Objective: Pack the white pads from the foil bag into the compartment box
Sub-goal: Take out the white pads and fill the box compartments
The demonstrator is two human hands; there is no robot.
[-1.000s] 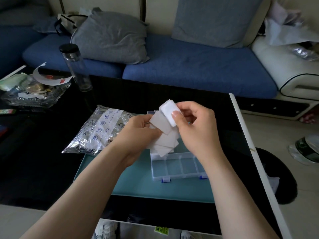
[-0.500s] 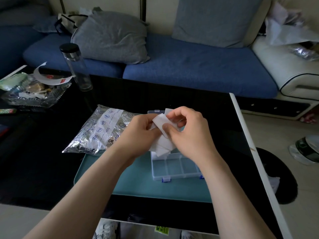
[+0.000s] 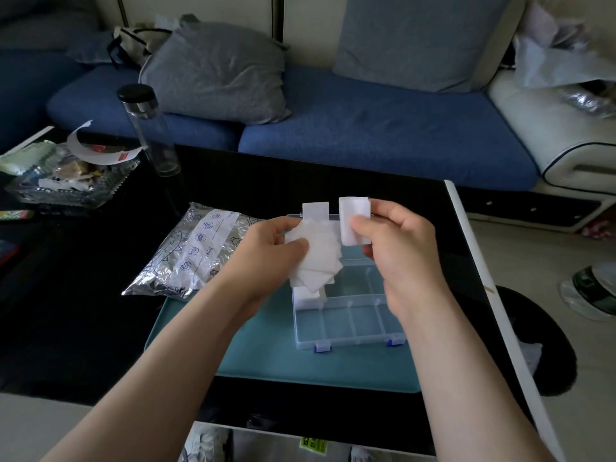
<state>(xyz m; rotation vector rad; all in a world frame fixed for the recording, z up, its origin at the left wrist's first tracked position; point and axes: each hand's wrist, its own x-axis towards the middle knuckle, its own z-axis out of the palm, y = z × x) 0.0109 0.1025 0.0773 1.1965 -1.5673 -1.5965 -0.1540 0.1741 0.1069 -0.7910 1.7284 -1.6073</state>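
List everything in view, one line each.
white pads: several, white, fanned in left hand, more in right hand
compartment box: one, clear, blue latches, on mat
foil bag: one, silver, left of box
mat: one, teal, on table
table: one, black
bottle: one, clear, black cap, table's far left
glass dish: one, clear, left edge
sofa: one, blue, behind table
cushions: two, grey, on sofa
left hand: holds fanned pads
right hand: pinches pads

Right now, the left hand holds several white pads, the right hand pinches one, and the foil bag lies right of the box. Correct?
No: the head view shows the foil bag left of the box. The left hand holds several white pads and the right hand pinches one pad.
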